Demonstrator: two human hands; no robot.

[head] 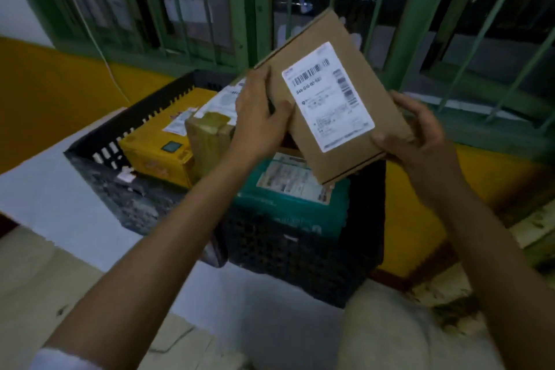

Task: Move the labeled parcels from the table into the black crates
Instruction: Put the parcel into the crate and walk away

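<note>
Up in the middle, the left hand (pixel 258 120) and right hand (pixel 417 141) curl their fingers round a brown cardboard parcel (pixel 369 75), above 2 black crates (pixel 294 252). Its label (pixel 327 96) words are blurry.

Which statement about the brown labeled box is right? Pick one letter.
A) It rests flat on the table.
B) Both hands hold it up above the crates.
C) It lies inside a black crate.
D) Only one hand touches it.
B: the left hand and the right hand both grip the brown labeled box, which is raised above the black crates.
</note>
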